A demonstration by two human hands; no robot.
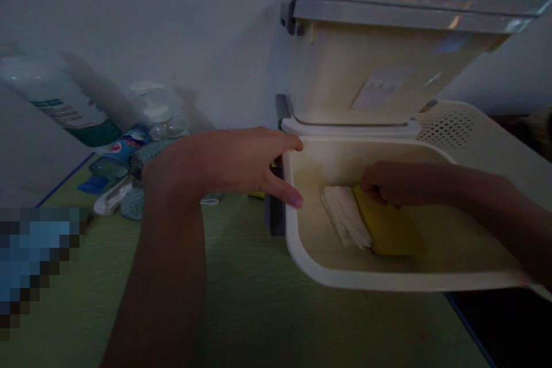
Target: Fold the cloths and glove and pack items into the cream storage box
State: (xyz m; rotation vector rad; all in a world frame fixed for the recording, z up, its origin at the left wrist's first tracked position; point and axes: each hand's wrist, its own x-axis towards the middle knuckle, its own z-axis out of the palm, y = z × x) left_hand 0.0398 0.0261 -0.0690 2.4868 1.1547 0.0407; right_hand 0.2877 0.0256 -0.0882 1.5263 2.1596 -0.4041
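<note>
A cream plastic bin (317, 276) stands on the green tabletop with its lid (371, 80) raised against the wall. My left hand (259, 161) is closed around the bin's left rim, its thumb over the inside and other fingers hidden outside. Inside the bin lie a folded white cloth (347, 215) and, beside it to the right, a folded yellow cloth (394, 227). My right hand (386, 184) reaches in from the right, fingers curled closed on the yellow cloth's far edge; the fingertips are partly hidden.
A large bottle (69, 103) leans at the far left, near a clear pump bottle (159, 115). A blue-labelled bottle (125, 146) and a white brush-like item (112, 195) lie below. Behind the bin's right side is a perforated white basket (495, 138).
</note>
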